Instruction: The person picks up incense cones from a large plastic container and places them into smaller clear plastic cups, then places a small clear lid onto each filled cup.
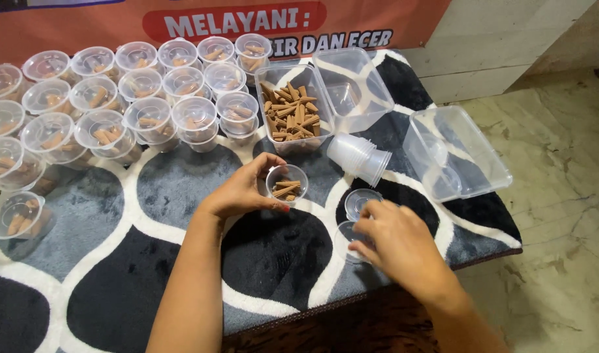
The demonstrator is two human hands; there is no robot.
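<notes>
**Small cups filled and lidded on a patterned rug**

Marble floor [561,196] shows pale at the right, and an orange banner [116,26] hangs along the back; between them lies a plush rug [182,189] in black, grey and white curves that carries everything.

The left hand [244,189] grips a small clear cup [287,183] of brown sticks by its rim, near the rug's middle. The right hand [394,238] has its fingers curled around thin clear lids [359,204] close to the front edge; how firmly it pinches one I cannot tell.

Done well, I judge, the cup stays level while a single lid is peeled free and pressed evenly round the rim.

A rectangular tub of sticks [293,117] sits toward the back edge, an empty tub [352,85] beside it, a stack of cups [358,157] tipped over between. Filled cups [103,111] crowd the back left corner; another clear tub [456,153] rests at the right edge.
</notes>
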